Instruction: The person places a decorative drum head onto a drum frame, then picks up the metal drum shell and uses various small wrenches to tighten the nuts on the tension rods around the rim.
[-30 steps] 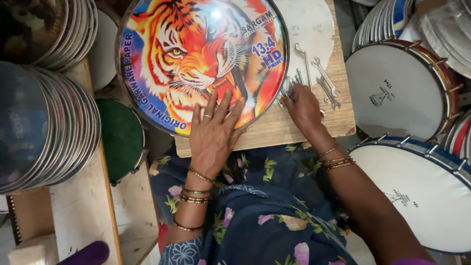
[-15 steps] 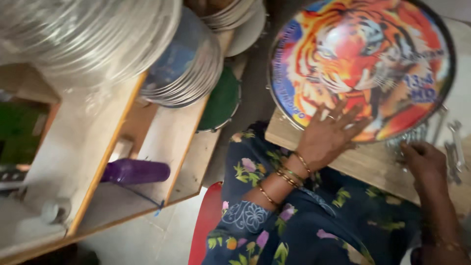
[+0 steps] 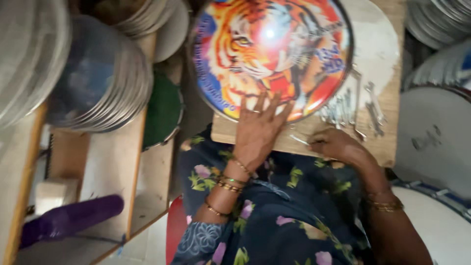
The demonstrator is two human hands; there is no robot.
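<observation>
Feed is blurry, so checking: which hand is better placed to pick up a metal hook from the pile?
Probably the right hand: it lies on the board just below the hooks. The left hand is spread flat on the tiger disc.

Tiger-printed disc [image 3: 272, 54] cut off at top edge; metal pieces [image 3: 355, 105] blurred.

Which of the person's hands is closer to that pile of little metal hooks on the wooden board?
The right hand. It lies on the wooden board just below the metal hooks, pinching one small piece. The left hand rests flat on the tiger-print drum skin, farther off.
</observation>
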